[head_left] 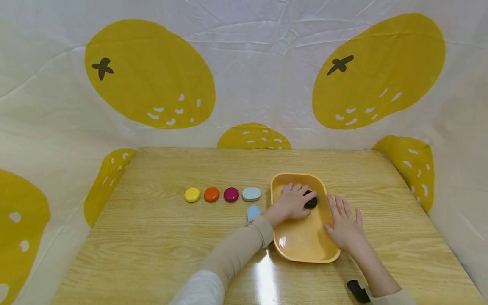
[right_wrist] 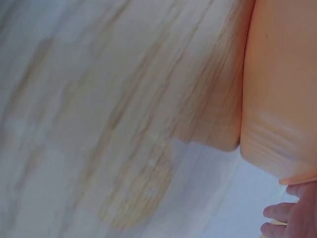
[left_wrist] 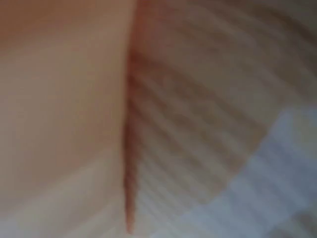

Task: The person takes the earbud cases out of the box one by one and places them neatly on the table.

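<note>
My left hand (head_left: 292, 204) reaches into an orange tray (head_left: 301, 250). Its index finger and thumb lie round a glossy black rounded piece (head_left: 311, 203). A purple piece (head_left: 287, 187) shows partly beside the other fingers of that hand. My right hand (head_left: 346, 226) rests against the tray's right rim with fingers straight and spread; its fingertips also appear by the orange wall in the right wrist view. The left wrist view is blurred, with only orange wall and wood grain visible.
Left of the tray, a yellow piece (head_left: 192, 195), an orange piece (head_left: 211, 194), a magenta piece (head_left: 231, 195) and a pale grey-blue oval piece (head_left: 251, 194) form a row. A light blue piece (head_left: 253, 212) lies below, near my left sleeve. Patterned cloth (head_left: 263, 93) surrounds the wooden table (head_left: 160, 245).
</note>
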Tool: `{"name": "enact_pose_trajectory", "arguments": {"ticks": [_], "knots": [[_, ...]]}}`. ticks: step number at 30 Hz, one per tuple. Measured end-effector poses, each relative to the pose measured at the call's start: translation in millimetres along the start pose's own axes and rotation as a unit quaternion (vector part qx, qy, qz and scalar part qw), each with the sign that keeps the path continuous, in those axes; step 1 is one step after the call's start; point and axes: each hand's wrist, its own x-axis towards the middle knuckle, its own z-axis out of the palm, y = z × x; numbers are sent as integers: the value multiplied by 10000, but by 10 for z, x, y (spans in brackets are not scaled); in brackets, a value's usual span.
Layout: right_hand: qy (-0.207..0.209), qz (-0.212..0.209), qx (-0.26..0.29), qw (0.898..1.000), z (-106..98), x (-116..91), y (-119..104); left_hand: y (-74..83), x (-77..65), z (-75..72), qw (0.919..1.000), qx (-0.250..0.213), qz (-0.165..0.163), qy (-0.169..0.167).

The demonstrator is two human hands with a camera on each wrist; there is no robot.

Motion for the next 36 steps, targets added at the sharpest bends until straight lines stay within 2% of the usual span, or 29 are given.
{"name": "enact_pose_trajectory", "arguments": {"ticks": [8, 16, 29, 36], "knots": [[-18, 17, 6, 10000, -20, -6, -18, 31, 65, 99, 9999, 72, 50, 110], [-12, 0, 20, 10000, -13, -6, -14, 56, 83, 106, 9999, 58, -9, 86], [-12, -20, 47, 10000, -12, -14, -21, 51, 61, 94, 9994, 113, 247, 200], [-6, -33, 62, 10000, -2, -17, -10, 37, 30, 86, 9977, 406, 443, 327]]}}
